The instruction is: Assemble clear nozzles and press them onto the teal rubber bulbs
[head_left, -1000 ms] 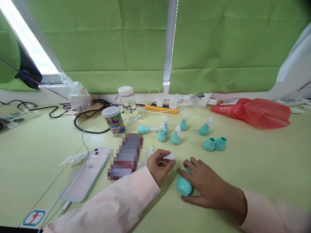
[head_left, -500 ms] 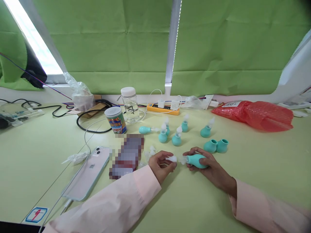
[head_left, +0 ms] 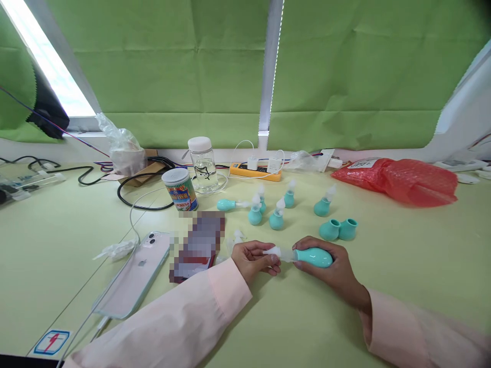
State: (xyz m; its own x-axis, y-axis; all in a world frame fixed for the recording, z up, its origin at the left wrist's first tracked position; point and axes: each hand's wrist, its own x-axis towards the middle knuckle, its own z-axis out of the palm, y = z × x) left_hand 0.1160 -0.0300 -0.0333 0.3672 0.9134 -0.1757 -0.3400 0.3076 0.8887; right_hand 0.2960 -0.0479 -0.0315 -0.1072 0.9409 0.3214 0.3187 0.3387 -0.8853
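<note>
On the pale green worktop (head_left: 402, 266), in front of a wall of green cloth (head_left: 172, 71), two arms in pale pink sleeves come in from the near edge and meet at the middle. The right hand (head_left: 332, 263) lies low over the surface with its fingers curled around a teal bulb (head_left: 315, 257), which lies level with its neck pointing left. The left hand (head_left: 252, 257) faces it, thumb and fingertips pinched on a clear nozzle (head_left: 276, 251). The nozzle's wide end meets the bulb's neck; whether it is fully seated cannot be told.

A crumpled red bag (head_left: 399, 179) lies far right, well apart from the hands. A phone (head_left: 132, 276) on a white cable lies face down to the left, just beside the left sleeve. Between the phone and the left hand sits a blurred-out packet (head_left: 197, 245).

Behind stand a clear jar (head_left: 202, 163) with a white lid, a printed can (head_left: 179, 190) and a yellow power strip (head_left: 255, 171). Beyond the hands stand four finished teal bulbs with nozzles (head_left: 276, 217), with a fifth lying on its side (head_left: 227, 205). Two bare bulbs (head_left: 338, 229) sit touching each other near the right hand. A few loose clear nozzles (head_left: 236, 237) lie just behind the left hand.
</note>
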